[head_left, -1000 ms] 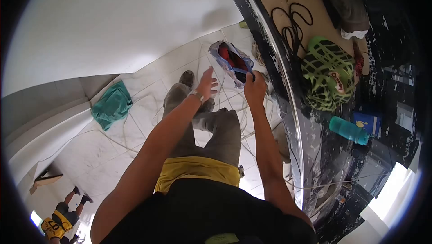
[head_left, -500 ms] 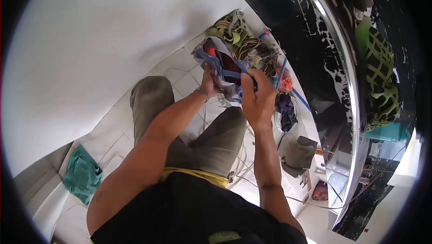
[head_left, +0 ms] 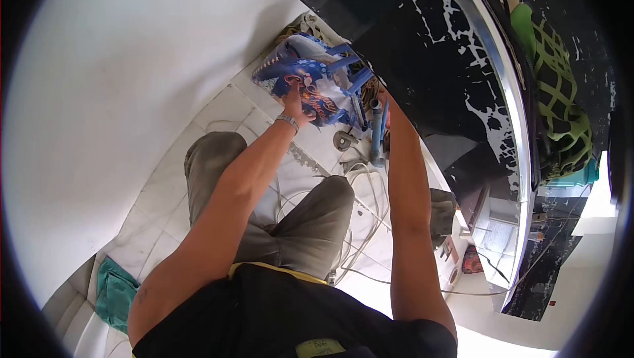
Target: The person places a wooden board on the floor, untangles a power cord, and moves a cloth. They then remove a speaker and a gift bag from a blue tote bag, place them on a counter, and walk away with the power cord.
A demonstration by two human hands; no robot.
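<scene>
A blue bag (head_left: 267,71) with printed pictures and reddish lettering leans in the corner between the wall and the black panel. Its blue straps stick out to the right. My left hand (head_left: 298,104) grips the bag's near side, thumb pointing up across the print. My right hand (head_left: 385,102) reaches in beside the black panel, right of the bag; its fingers are mostly hidden. Close to it stands a grey-blue pipe (head_left: 377,135) with a thinner blue rod beside it. A round grey piece (head_left: 343,140) lies on the floor just below the bag.
A peeling black panel (head_left: 422,87) with a shiny metal edge (head_left: 498,74) curves along my right. Pale cables (head_left: 370,219) loop over the tiled floor (head_left: 165,226). Green netting (head_left: 564,100) sits at the right, and a green cloth (head_left: 113,295) lies at lower left.
The bag has moved up and left, and its printed side now faces me. My right hand has let go of it and gone right, beside the black panel. The view has shifted.
</scene>
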